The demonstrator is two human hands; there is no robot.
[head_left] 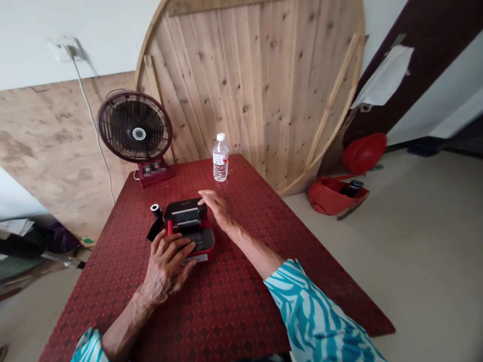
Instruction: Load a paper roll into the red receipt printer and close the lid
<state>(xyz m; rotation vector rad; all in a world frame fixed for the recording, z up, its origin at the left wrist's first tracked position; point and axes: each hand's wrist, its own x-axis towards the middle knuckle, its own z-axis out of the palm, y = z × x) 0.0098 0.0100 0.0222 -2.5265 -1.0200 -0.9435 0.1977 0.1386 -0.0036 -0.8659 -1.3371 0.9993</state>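
Note:
A small red-and-black machine [209, 240], perhaps a label printer, lies on the table with its black lid [184, 204] raised at the back. A dark tray and a bar across the middle show inside. My left hand [168, 259] lies over its front left part, fingers stretched out and fingertips at the inside. At the lid's right corner is my right hand [217, 207], thumb and forefinger closed about the edge. Left of the machine stands a black roll with a white core [155, 210], and a dark flap or strip [154, 230] lies beside it.
A dark red fan [154, 180] stands at the table's back left, with a clear water bottle [221, 163] at the back. The patterned red table [241, 301] has its right edge beside the floor. A red bag [326, 198] rests on the floor, right of a round wooden panel [260, 75].

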